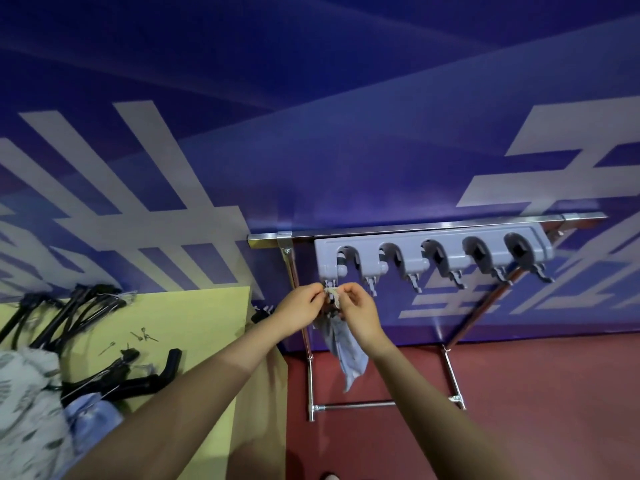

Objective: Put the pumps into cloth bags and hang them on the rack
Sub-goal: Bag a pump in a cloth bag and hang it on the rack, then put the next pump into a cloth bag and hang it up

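blue wall, both hands (332, 306) pinching bag (346, 351) cord

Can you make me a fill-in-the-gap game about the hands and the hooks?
1. Both hands, left hand and right hand, meet at the ____ hook of the grey rack, counting from the picture's left.
2. The cloth bag dangling under them is light ____.
3. The floor is ____.

Missing words: first; blue; red

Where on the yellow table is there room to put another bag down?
The far right part of the yellow table, between the black pumps and the table's right edge, is bare. The near left corner is crowded with pumps, small needles and cloth bags.
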{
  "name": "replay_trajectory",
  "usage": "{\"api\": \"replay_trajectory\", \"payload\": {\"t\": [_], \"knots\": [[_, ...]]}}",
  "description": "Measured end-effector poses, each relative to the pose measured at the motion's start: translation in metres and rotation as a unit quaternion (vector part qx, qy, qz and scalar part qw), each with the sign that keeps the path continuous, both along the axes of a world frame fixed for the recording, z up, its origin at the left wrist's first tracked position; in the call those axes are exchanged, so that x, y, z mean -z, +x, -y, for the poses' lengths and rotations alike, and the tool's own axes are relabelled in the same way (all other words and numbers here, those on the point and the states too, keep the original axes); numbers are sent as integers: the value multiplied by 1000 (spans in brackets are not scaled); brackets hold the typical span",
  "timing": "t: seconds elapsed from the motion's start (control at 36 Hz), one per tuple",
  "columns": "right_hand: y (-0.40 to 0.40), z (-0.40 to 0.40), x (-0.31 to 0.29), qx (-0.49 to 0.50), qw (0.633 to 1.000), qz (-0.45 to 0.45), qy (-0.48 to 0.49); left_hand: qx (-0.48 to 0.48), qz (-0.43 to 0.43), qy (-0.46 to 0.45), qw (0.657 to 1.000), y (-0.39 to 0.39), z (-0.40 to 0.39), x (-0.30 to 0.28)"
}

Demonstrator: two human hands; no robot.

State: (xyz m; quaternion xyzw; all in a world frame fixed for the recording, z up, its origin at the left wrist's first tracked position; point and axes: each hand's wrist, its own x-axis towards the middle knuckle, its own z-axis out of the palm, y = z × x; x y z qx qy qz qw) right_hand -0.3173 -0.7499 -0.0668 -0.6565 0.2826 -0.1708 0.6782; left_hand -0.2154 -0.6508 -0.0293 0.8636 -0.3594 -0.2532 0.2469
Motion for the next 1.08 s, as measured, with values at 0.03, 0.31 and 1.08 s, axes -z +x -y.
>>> {"api": "replay_trajectory", "payload": {"t": [0.03,0.31,1.08], "knots": [[-1,-1,1,5,1000,1,7,-1,-5,-1,1000,0,0,1],[-8,-5,4,-4,999,12,31,-47,-83,-37,995,4,-9,-1],[30,-204,-51,-187,978,67,-61,-374,-133,-152,905,22,-306,0]]}}
